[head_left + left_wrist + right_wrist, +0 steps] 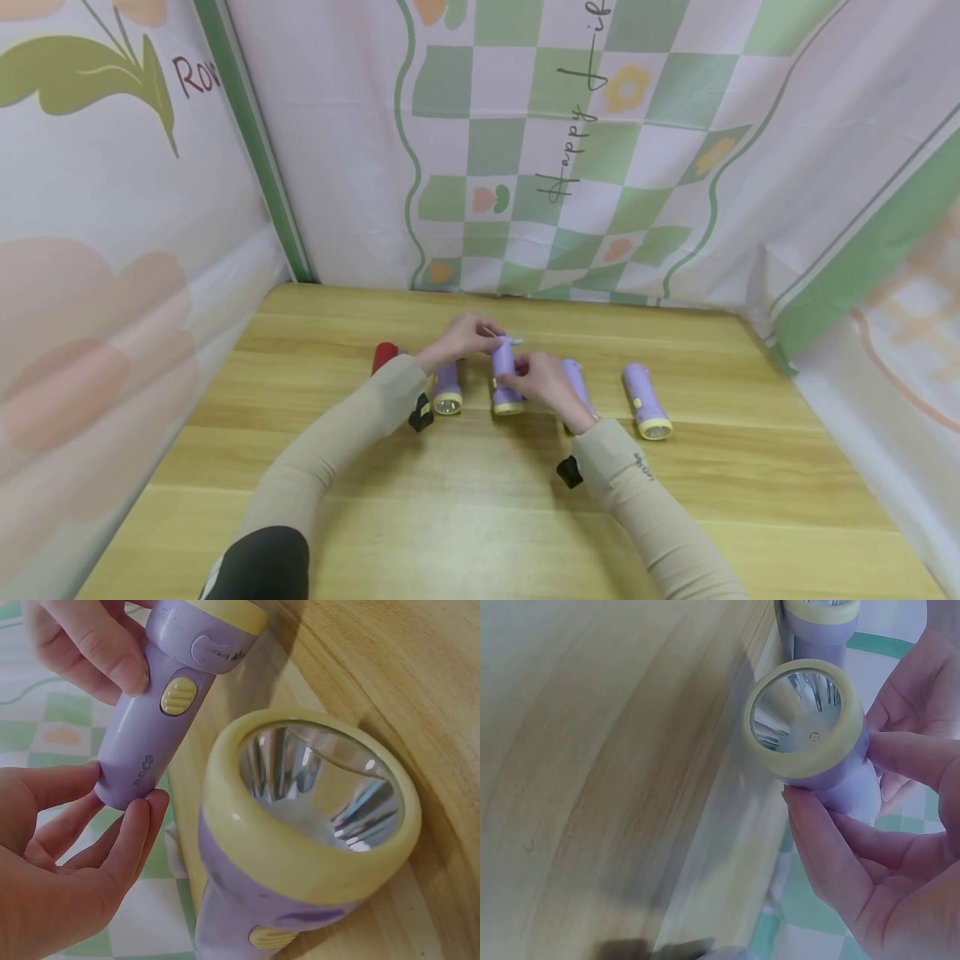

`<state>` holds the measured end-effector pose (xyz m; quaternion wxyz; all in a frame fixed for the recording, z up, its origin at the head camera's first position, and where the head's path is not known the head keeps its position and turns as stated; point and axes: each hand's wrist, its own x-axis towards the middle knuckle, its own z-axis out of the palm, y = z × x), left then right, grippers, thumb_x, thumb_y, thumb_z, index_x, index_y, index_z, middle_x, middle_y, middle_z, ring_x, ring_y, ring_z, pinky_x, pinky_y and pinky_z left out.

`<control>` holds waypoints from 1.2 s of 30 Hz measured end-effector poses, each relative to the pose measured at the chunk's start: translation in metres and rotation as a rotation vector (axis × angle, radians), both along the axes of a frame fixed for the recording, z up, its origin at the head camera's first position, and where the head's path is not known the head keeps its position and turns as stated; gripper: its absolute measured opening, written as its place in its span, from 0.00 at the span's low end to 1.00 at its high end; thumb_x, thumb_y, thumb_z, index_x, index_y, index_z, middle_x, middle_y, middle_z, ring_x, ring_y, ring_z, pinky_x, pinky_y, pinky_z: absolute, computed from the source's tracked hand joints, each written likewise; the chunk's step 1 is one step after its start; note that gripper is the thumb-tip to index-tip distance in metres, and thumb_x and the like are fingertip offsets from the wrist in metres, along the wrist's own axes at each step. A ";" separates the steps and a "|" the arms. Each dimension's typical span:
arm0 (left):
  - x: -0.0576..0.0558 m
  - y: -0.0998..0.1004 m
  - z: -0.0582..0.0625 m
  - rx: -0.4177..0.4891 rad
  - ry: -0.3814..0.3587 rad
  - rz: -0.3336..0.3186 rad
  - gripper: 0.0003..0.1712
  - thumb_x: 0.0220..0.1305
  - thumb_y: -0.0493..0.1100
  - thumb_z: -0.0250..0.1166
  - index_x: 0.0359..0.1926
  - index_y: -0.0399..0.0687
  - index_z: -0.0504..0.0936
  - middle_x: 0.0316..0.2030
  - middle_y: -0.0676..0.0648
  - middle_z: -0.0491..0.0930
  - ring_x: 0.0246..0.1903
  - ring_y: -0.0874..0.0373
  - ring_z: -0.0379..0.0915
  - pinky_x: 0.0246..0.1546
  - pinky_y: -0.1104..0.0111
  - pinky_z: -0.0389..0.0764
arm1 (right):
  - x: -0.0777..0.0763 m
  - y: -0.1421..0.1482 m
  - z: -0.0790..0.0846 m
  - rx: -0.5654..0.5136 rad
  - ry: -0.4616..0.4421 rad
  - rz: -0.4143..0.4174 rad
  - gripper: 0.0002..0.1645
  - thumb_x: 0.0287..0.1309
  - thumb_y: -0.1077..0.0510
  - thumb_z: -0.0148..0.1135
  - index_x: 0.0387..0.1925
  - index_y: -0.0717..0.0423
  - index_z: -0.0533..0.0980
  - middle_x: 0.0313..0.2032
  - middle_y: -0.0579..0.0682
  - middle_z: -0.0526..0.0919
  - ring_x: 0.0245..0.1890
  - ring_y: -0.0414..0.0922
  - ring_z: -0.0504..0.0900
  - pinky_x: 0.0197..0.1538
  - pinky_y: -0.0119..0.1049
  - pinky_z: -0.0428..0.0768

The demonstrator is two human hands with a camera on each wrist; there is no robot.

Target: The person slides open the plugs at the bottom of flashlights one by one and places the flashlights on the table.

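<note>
Between both hands is a purple flashlight with a pale yellow head ring and a yellow switch. At its tail end, the left hand pinches the body between thumb and fingers, plainly seen in the left wrist view. Closer to the head, the right hand grips the same flashlight with thumb and fingertips. In the right wrist view its reflector faces the camera. A second purple flashlight lies just left of it, large in the left wrist view. A third purple flashlight is partly covered by the right hand and wrist.
Another purple flashlight lies farther right on the wooden table. A red object shows behind the left sleeve, mostly hidden. Printed curtains stand along the table's back and sides.
</note>
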<state>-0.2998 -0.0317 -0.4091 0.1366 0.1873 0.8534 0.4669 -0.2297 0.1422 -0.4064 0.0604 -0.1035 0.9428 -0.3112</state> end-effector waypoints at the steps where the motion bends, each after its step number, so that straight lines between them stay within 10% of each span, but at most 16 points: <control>1: 0.000 0.000 0.000 0.004 -0.001 -0.003 0.17 0.66 0.39 0.64 0.54 0.37 0.81 0.52 0.35 0.84 0.49 0.45 0.84 0.53 0.63 0.84 | 0.000 0.000 0.000 0.001 0.000 0.001 0.21 0.60 0.52 0.67 0.45 0.66 0.82 0.40 0.62 0.89 0.34 0.49 0.88 0.36 0.37 0.86; 36: -0.007 0.003 -0.003 -0.091 -0.043 -0.014 0.18 0.65 0.44 0.65 0.53 0.42 0.83 0.52 0.41 0.84 0.50 0.49 0.80 0.51 0.66 0.80 | -0.002 0.003 -0.006 -0.026 -0.056 -0.021 0.20 0.59 0.53 0.68 0.45 0.65 0.82 0.41 0.62 0.89 0.34 0.46 0.86 0.36 0.33 0.83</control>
